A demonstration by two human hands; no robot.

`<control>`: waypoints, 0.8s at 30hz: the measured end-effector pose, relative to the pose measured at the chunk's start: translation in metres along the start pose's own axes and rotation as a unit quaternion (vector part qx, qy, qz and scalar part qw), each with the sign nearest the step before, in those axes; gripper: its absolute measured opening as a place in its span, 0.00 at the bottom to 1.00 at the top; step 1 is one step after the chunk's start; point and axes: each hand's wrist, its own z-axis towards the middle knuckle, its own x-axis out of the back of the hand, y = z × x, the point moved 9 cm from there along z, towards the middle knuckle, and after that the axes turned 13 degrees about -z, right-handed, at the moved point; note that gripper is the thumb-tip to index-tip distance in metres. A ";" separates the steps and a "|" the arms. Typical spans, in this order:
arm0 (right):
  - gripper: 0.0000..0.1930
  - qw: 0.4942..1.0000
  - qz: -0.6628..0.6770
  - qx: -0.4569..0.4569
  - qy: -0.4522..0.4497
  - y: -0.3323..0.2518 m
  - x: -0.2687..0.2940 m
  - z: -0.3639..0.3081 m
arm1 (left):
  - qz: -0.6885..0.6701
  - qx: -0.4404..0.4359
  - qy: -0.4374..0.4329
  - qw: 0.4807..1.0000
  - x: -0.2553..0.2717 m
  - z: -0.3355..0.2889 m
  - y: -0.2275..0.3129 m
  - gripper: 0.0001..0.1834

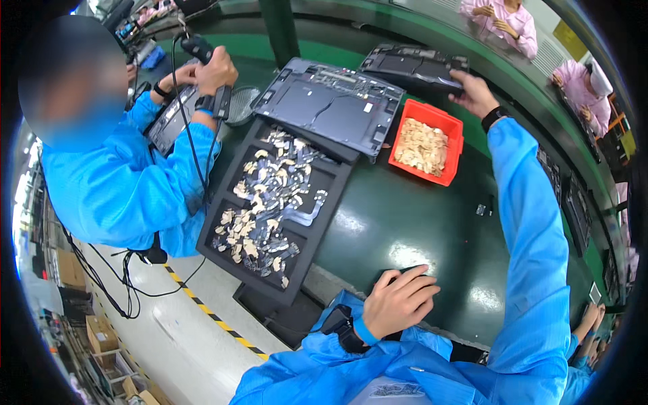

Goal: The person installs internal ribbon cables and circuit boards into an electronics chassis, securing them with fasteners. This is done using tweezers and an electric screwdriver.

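At the far side of the bench, my right hand [476, 96] grips the right edge of an opened dark laptop base [415, 66], thumb and fingers pinching it. My left hand [399, 302] is by the near bench edge, fingers bent together over something dark, mostly hidden beneath them. Left of the right hand lies a grey laptop base [329, 104] with its inside exposed. A red plastic bin [449, 174] full of small tan pieces stands just below the right hand. A black compartment tray [322, 233] holds many small flex-cable parts, some tan, some dark.
At the left a co-worker [128, 182] in blue holds a corded power screwdriver [198, 48] over another laptop part [177, 121]. A round mesh container [241, 106] sits beside them. Small dark parts [480, 210] lie on the green bench [378, 209]. More laptop parts [576, 212] stand at the right.
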 end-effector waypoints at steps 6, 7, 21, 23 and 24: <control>0.14 0.997 -0.002 0.057 0.043 -0.082 0.059 -0.046 | -0.030 -0.006 -0.008 1.000 0.004 0.001 -0.003 0.07; 0.13 0.994 0.016 0.092 0.055 -0.098 0.068 -0.076 | -0.032 -0.010 -0.012 0.999 0.003 0.002 -0.001 0.07; 0.31 0.952 0.224 -0.083 0.191 0.126 0.130 -0.558 | 0.021 0.094 -0.065 0.993 -0.015 -0.017 -0.052 0.20; 0.20 0.945 0.228 -0.095 0.214 0.137 0.103 -0.569 | 0.056 0.076 -0.133 0.987 -0.022 -0.009 -0.035 0.27; 0.16 0.948 0.250 -0.085 0.177 0.136 0.093 -0.569 | 0.057 0.060 -0.148 0.986 -0.025 -0.014 -0.033 0.27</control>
